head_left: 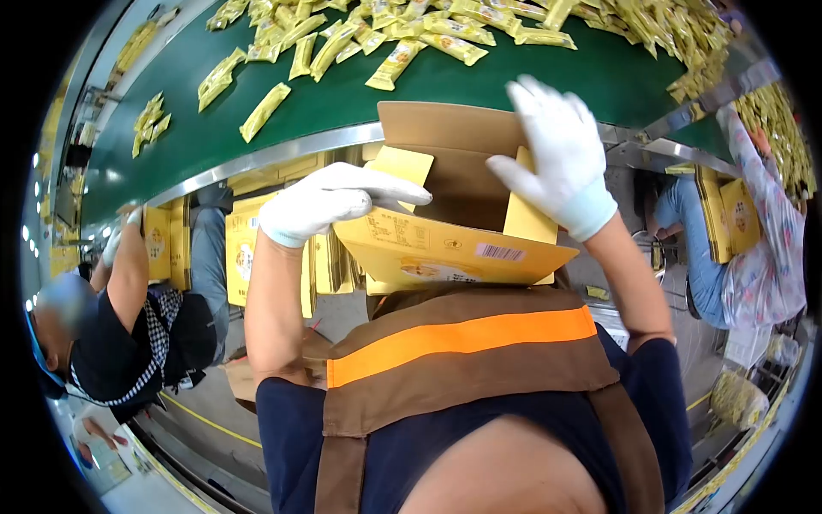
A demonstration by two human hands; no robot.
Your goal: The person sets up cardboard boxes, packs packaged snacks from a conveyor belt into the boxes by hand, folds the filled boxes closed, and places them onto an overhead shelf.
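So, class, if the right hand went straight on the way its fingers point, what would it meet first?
Probably the yellow packets on the green belt, beyond the right hand, though its height is unclear, so it might pass above them.

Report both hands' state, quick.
Left hand: at left carton flap; whether grip is open or closed cannot be told.
Right hand: open, at right carton flap.

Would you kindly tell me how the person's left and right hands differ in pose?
The left hand points sideways across the open carton, while the right hand points forward, toward the green belt. The left hand's fingers lie close together; the right hand's thumb spreads well away from its fingers. Both are gloved in white.
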